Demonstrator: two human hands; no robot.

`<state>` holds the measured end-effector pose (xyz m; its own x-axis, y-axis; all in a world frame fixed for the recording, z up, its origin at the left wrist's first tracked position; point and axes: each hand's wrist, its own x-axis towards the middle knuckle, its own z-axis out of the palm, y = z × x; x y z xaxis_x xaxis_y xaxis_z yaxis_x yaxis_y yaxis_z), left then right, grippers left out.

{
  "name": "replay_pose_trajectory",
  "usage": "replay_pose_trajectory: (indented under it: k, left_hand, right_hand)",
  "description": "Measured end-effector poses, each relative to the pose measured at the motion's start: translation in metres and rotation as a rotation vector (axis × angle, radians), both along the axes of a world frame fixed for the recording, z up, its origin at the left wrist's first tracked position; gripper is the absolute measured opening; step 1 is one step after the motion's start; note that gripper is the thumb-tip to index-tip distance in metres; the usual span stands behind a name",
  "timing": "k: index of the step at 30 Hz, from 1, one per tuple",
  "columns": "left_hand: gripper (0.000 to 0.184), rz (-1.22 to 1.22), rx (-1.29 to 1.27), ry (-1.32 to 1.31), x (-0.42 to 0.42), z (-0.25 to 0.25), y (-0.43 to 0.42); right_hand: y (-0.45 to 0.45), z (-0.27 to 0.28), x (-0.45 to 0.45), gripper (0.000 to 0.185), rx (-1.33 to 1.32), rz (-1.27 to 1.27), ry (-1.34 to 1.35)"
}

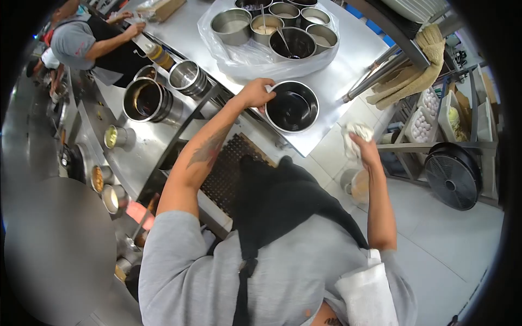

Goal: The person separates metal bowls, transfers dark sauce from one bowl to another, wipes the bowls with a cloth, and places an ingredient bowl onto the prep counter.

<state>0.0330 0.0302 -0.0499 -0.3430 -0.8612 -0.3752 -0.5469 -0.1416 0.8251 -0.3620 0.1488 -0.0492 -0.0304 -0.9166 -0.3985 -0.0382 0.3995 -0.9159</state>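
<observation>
My left hand (pixel 256 94) grips the left rim of a round metal pot (pixel 305 126) at the corner of the steel table (pixel 232 87). Dark liquid or a dark, shiny bottom shows inside the pot. Off to the right, clear of the table, my right hand (pixel 368 151) is closed around a crumpled white cloth (pixel 356 132). Behind the pot, several metal containers (pixel 230 36) stand in a clear plastic bag (pixel 239 64). Some hold white or pale powder, and a few have spoons in them.
Stacked pots (pixel 169 106) and a yellowish squeeze bottle (pixel 157 55) stand on the left counter. A co-worker (pixel 103 43) works at the far left. To the right are a black floor fan (pixel 452 176) and shelves with egg trays (pixel 421 126). A rubber mat (pixel 231 165) lies below.
</observation>
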Motion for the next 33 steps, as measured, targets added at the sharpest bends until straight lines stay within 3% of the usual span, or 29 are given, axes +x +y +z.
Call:
replay_pose_trajectory:
  k: [2, 4, 6, 9, 10, 13, 16, 17, 20, 22, 26, 27, 29, 30, 32, 33]
  left_hand:
    - [0.037, 0.097, 0.050, 0.107, 0.003, -0.007, 0.020]
    - [0.038, 0.198, 0.094, 0.215, -0.002, -0.018, 0.037]
    - [0.045, 0.333, 0.122, 0.394, -0.009, -0.030, 0.052]
    - [0.049, 0.400, 0.130, 0.498, -0.020, -0.035, 0.067]
    - [0.051, 0.442, 0.139, 0.530, -0.024, -0.032, 0.072]
    - [0.051, 0.470, 0.067, 0.516, -0.025, -0.029, 0.079]
    - [0.051, 0.462, 0.007, 0.523, -0.024, -0.030, 0.081]
    - [0.052, 0.449, -0.004, 0.522, -0.024, -0.029, 0.081]
    - [0.053, 0.455, -0.020, 0.548, -0.027, -0.029, 0.080]
    - [0.052, 0.478, -0.003, 0.512, -0.029, -0.022, 0.079]
    - [0.052, 0.508, -0.012, 0.405, -0.034, -0.012, 0.079]
    - [0.053, 0.514, -0.022, 0.445, -0.036, -0.020, 0.077]
    - [0.054, 0.490, 0.006, 0.514, -0.034, -0.019, 0.078]
    - [0.054, 0.491, 0.042, 0.600, -0.032, -0.019, 0.077]
    - [0.059, 0.473, 0.103, 0.714, -0.030, -0.035, 0.072]
    - [0.060, 0.498, 0.136, 0.718, -0.028, -0.037, 0.072]
  right_hand:
    - [-0.032, 0.043, 0.022, 0.044, -0.138, 0.214, 0.475]
    - [-0.082, 0.029, 0.016, 0.049, -0.462, 0.473, 0.722]
    - [-0.112, 0.069, 0.052, 0.059, -0.787, 0.690, 1.085]
    - [-0.139, 0.116, 0.110, 0.064, -0.769, 0.898, 1.233]
    - [-0.150, 0.114, 0.120, 0.064, -0.766, 0.923, 1.255]
    - [-0.171, 0.098, 0.140, 0.052, -1.106, 1.259, 1.320]
    - [-0.163, 0.081, 0.142, 0.052, -0.987, 1.475, 1.514]
    - [-0.157, 0.075, 0.136, 0.037, -1.044, 1.492, 1.538]
    - [-0.125, 0.069, 0.119, 0.033, -0.853, 1.406, 1.588]
    - [-0.104, 0.065, 0.112, 0.032, -0.707, 1.326, 1.537]
    - [-0.069, 0.066, 0.110, 0.040, -0.285, 1.158, 1.102]
    - [-0.066, 0.065, 0.101, 0.040, -0.284, 1.132, 1.089]
    - [-0.063, 0.062, 0.077, 0.042, 0.036, 0.839, 0.397]
    - [-0.058, 0.068, 0.070, 0.042, 0.018, 0.816, 0.375]
    - [-0.042, 0.080, 0.057, 0.048, 0.040, 0.272, 0.110]
    - [-0.045, 0.073, 0.047, 0.048, -0.036, 0.238, 0.109]
